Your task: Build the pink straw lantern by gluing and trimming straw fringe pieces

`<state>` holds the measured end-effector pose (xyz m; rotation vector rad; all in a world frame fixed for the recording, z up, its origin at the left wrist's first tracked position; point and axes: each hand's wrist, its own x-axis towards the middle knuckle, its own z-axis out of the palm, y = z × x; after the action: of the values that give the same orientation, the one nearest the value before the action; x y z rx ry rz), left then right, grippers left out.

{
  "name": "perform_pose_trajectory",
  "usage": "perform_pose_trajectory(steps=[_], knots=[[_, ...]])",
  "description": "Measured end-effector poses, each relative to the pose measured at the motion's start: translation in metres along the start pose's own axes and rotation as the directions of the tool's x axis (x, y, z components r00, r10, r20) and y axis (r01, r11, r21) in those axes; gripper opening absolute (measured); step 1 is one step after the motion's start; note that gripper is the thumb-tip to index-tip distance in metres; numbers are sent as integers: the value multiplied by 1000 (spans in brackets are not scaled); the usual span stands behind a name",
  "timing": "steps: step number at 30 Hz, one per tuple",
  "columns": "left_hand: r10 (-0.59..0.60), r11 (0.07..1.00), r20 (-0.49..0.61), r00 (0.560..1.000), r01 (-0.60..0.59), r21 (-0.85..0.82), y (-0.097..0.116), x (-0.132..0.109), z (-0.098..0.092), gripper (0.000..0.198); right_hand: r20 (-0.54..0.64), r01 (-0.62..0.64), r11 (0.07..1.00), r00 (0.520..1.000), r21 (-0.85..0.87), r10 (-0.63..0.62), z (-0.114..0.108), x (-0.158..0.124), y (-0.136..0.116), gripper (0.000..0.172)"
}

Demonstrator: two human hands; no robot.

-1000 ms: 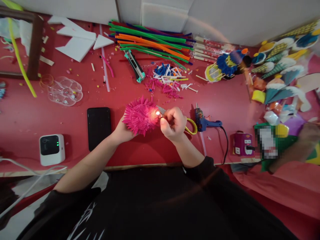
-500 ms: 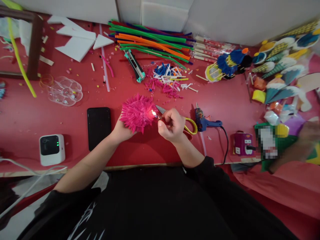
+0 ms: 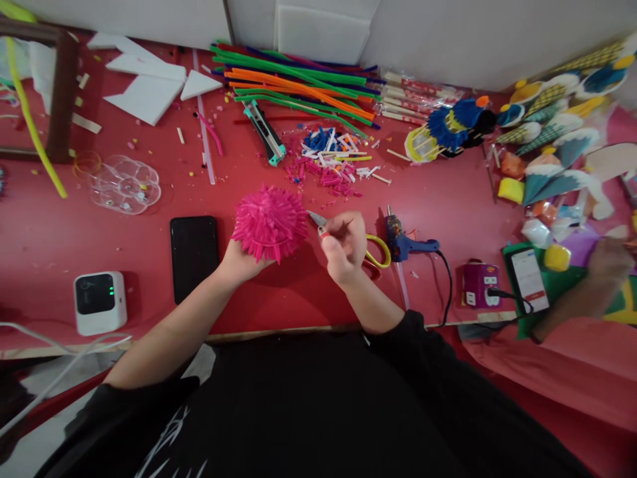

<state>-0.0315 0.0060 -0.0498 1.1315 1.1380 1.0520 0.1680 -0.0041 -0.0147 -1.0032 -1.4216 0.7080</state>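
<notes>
A spiky bright pink pompom-like ball (image 3: 270,224) rests in my left hand (image 3: 243,264), whose fingers are mostly hidden beneath and behind it. Just to the right, my right hand (image 3: 346,247) is closed around a small lighter (image 3: 323,232); only its red and metal top shows, and no flame is visible. Scissors (image 3: 379,252) with yellow and red handles lie on the table behind and under my right hand, their blade tip poking out between the hand and the ball.
A blue glue gun (image 3: 405,244) lies to the right, a black phone (image 3: 194,257) to the left. Beyond the ball are a utility knife (image 3: 265,131), cut pink and white scraps (image 3: 333,159) and colored pipe cleaners (image 3: 303,83). A co-worker's hand (image 3: 611,255) is at far right.
The lighter's flame at the ball's right side has gone out. My right hand has drawn slightly right, away from the ball. The pink ball has turned in my left hand.
</notes>
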Motion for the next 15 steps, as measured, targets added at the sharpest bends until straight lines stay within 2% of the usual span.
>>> perform_pose_trajectory(steps=[3,5,7,11,15], knots=[[-15,1000,21,1000,15,-23,4,2,6,51,-125,-157,980,977,120,172,5,5,7,24],[-17,999,6,1000,17,-42,9,2,8,59,-198,-287,936,924,202,326,8,8,12,31],[-30,997,-7,1000,29,-73,13,2,9,60,-220,-368,900,882,233,417,9,11,18,38],[-74,983,28,997,78,-166,15,3,7,65,-205,-393,887,873,244,443,8,11,24,42],[-111,945,81,991,130,-301,16,6,8,71,-209,-346,912,897,218,390,9,9,23,39]])
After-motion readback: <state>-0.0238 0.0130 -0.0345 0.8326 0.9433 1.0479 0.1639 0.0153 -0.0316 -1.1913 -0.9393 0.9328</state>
